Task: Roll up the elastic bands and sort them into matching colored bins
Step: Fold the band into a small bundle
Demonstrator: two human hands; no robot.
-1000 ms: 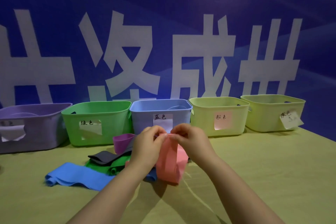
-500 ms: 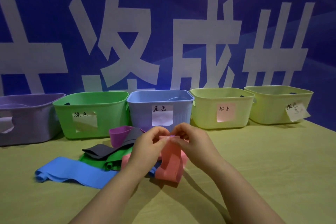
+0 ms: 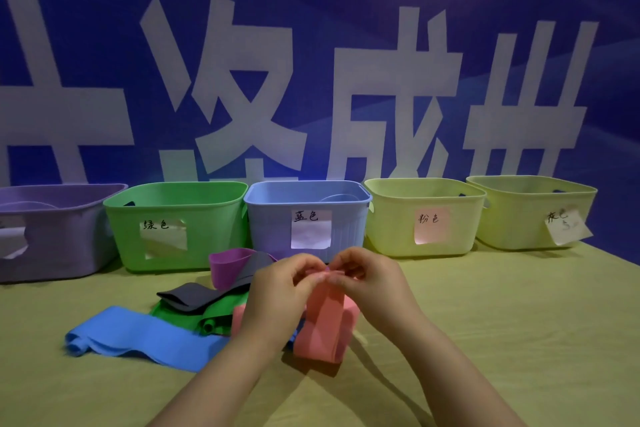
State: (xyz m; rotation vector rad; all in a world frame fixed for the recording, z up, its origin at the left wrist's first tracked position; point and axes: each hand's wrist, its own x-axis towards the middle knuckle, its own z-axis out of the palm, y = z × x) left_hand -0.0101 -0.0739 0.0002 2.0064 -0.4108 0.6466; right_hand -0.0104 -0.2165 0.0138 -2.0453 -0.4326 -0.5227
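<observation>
Over table (image 3: 519,322), left hand (image 3: 277,291) and right hand (image 3: 374,284) keep pinching grip on pink band (image 3: 325,322) top edge.

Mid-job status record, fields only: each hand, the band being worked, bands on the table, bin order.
Left hand: pinches top end of pink band
Right hand: pinches same end
Pink band: hangs, lower end on table
Loose: blue band, green band, dark grey band, purple band
Bins, left to right: purple bin, green bin, blue bin, pink-labelled bin, end bin
</observation>
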